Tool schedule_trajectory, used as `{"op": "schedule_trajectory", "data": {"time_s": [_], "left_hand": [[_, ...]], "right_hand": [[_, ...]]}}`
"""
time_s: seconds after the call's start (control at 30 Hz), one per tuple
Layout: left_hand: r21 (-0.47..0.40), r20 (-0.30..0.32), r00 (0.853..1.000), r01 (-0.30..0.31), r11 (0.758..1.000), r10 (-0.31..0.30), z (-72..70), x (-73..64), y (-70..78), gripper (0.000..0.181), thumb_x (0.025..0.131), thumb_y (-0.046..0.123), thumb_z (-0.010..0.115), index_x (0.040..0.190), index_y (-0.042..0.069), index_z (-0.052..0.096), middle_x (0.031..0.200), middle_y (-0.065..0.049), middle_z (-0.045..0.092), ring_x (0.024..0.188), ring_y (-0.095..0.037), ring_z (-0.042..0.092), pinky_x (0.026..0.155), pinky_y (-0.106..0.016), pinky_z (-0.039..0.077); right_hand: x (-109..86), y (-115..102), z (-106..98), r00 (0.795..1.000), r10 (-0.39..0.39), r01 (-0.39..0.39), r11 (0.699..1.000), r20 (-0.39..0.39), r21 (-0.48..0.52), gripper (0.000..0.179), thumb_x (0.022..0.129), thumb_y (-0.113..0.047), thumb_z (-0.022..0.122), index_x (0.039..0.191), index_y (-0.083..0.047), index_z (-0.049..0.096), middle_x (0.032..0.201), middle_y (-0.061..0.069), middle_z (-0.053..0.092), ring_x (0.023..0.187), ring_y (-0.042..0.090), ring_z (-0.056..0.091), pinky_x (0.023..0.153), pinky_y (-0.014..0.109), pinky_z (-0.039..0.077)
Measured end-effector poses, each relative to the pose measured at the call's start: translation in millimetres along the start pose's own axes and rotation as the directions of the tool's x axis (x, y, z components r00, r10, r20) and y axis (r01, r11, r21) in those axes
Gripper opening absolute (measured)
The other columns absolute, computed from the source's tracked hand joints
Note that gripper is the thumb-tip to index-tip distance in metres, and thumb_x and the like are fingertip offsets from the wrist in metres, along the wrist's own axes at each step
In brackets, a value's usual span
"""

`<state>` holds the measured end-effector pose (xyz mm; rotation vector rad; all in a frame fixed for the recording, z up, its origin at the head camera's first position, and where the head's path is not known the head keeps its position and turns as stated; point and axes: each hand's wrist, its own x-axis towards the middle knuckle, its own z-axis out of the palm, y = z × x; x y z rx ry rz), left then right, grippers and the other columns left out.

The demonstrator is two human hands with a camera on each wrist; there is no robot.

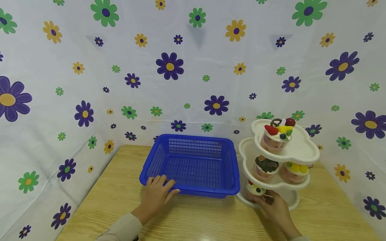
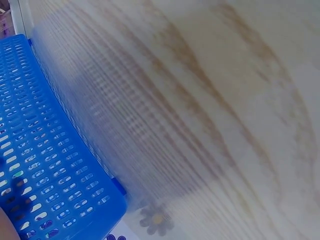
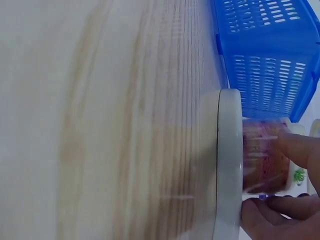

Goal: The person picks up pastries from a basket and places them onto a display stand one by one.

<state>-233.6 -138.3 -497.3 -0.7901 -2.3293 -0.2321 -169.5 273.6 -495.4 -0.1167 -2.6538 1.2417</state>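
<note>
A blue plastic basket (image 1: pixel 193 192) stands on the table, with nothing inside it. My left hand (image 1: pixel 156 195) grips its front left rim, fingers bent over the edge; the left wrist view shows mostly the basket's slotted side. To the right is a white three-tier stand (image 1: pixel 301 142). On its bottom tier my right hand (image 1: pixel 275 206) holds a clear dessert cup (image 3: pixel 262 157) with cream and fruit on top, thumb and fingers on its side. In the right wrist view the cup's base is at or very near the tier's surface; whether it touches I cannot tell.
A fruit-topped cup (image 1: pixel 274 142) stands on the top tier. The middle tier bears a dark-topped cup (image 1: pixel 263 170) and a yellow-topped cup (image 1: pixel 295 172). The tiers overhang my right hand closely. Behind the wooden table (image 1: pixel 199 222) hangs a flowered cloth (image 1: pixel 193 93).
</note>
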Motion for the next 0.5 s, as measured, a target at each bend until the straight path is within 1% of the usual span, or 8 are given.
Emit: {"op": "schedule_trajectory", "data": {"time_s": [0.1,0.17,0.23,0.3,0.37,0.4,0.43,0.5], "left_hand": [[-0.001,0.006,1.0,0.0,1.0,0.0,-0.1,0.7,-0.5,0.042,0.097,0.055,0.04,0.098,0.021,0.063,0.085,0.001,0.055,0.079,-0.02,0.053,0.075,-0.043,0.041],[-0.003,0.017,1.0,0.0,1.0,0.0,-1.0,1.6,-0.8,0.04,0.096,0.055,0.043,0.099,0.021,0.064,0.086,0.001,0.056,0.08,-0.02,0.053,0.075,-0.043,0.041],[-0.007,0.04,0.999,0.004,1.0,-0.004,-2.7,3.0,-1.2,0.036,0.095,0.053,0.047,0.101,0.021,0.064,0.088,0.001,0.057,0.082,-0.02,0.054,0.075,-0.043,0.041],[-0.012,0.087,0.996,0.016,1.0,-0.015,-6.3,5.0,-1.3,0.033,0.094,0.05,0.052,0.104,0.021,0.064,0.089,0.001,0.057,0.083,-0.02,0.055,0.076,-0.043,0.04],[-0.017,0.159,0.987,0.029,0.999,-0.026,-11.8,7.9,-1.4,0.032,0.094,0.048,0.054,0.108,0.021,0.064,0.09,0.001,0.058,0.084,-0.021,0.055,0.076,-0.043,0.041],[-0.02,0.201,0.979,0.033,0.999,-0.028,-15.0,9.9,-1.6,0.033,0.095,0.048,0.054,0.11,0.021,0.064,0.091,0.0,0.058,0.084,-0.021,0.055,0.076,-0.042,0.041],[-0.031,0.247,0.969,0.039,0.999,-0.03,-18.9,12.4,-1.6,0.034,0.096,0.047,0.052,0.112,0.02,0.065,0.091,-0.001,0.058,0.084,-0.021,0.056,0.075,-0.043,0.042],[-0.044,0.336,0.942,0.043,0.998,-0.026,-26.9,18.6,-2.5,0.037,0.098,0.047,0.048,0.116,0.019,0.064,0.095,-0.002,0.06,0.088,-0.022,0.058,0.077,-0.044,0.044]], "right_hand": [[-3.1,1.2,-7.1,0.998,-0.022,0.023,1.0,0.063,-0.002,0.054,0.091,-0.027,0.067,0.128,0.009,0.051,0.126,0.032,0.053,0.11,0.047,0.058,0.087,0.043,0.051],[-6.5,0.4,-14.6,0.992,0.003,0.0,1.0,0.13,-0.027,0.059,0.095,-0.031,0.061,0.133,0.011,0.045,0.131,0.035,0.048,0.115,0.049,0.053,0.089,0.046,0.049],[-10.0,0.2,-24.6,0.977,0.031,-0.019,0.998,0.211,-0.056,0.063,0.098,-0.034,0.055,0.135,0.014,0.04,0.134,0.038,0.043,0.12,0.053,0.047,0.091,0.05,0.048],[-12.2,1.3,-36.7,0.959,0.04,-0.016,0.996,0.281,-0.088,0.064,0.099,-0.035,0.051,0.137,0.015,0.037,0.135,0.038,0.042,0.122,0.053,0.044,0.091,0.051,0.048],[-13.4,4.5,-53.1,0.93,0.052,-0.012,0.994,0.364,-0.11,0.065,0.1,-0.034,0.05,0.139,0.015,0.033,0.136,0.039,0.041,0.121,0.055,0.043,0.089,0.053,0.048],[-13.7,7.2,-63.2,0.91,0.052,-0.002,0.993,0.411,-0.119,0.065,0.1,-0.033,0.049,0.139,0.015,0.03,0.136,0.04,0.039,0.12,0.057,0.043,0.087,0.055,0.047],[-13.2,9.0,-74.0,0.885,0.09,-0.028,0.99,0.456,-0.14,0.067,0.1,-0.035,0.049,0.141,0.015,0.029,0.136,0.04,0.039,0.119,0.057,0.043,0.086,0.057,0.047],[-11.4,13.9,-97.9,0.832,0.16,-0.053,0.976,0.531,-0.211,0.069,0.1,-0.038,0.048,0.14,0.015,0.029,0.133,0.041,0.041,0.116,0.058,0.044,0.084,0.061,0.045]]}}
